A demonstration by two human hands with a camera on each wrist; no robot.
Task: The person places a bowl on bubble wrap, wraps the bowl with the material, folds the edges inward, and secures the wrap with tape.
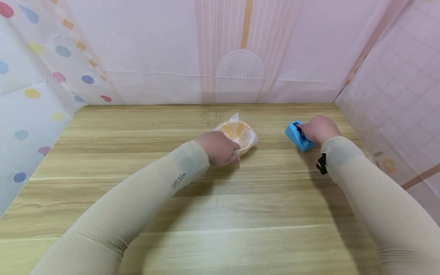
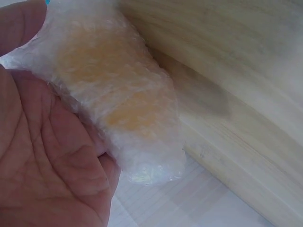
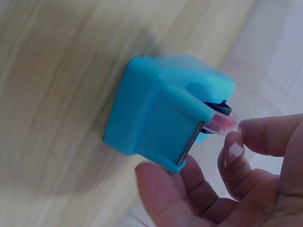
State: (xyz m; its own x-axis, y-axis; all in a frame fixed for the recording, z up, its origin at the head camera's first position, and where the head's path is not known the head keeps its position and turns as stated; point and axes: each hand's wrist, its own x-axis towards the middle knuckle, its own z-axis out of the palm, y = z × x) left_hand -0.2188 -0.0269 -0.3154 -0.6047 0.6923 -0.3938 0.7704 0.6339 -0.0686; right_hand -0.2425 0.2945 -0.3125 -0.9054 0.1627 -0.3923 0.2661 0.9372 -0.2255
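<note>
Beige sleeves (image 1: 144, 206) nearest; your left hand (image 1: 220, 149) grips a round, bubble-wrapped bowl (image 1: 235, 129); your right hand (image 1: 322, 128) pinches clear tape (image 3: 222, 122) at a smooth dispenser (image 3: 158, 111).

Shows a pale wooden table (image 1: 220, 217) with streaky grain running from side to side, reaching back to a pinkish-white back sheet (image 1: 148, 46) printed with fine upright stripes, an orange band (image 1: 246, 23) and a nest of white arches (image 1: 239, 63). Has at the left a white sheet (image 1: 17, 110), creased in places and scattered with blue, yellow and pink spots, near a slanting row of orange dashes (image 1: 81, 46). Includes at the right a pale pink sheet (image 1: 402, 84) crossed by a faint grid, with a yellowish ring (image 1: 389, 165) low down.
</note>
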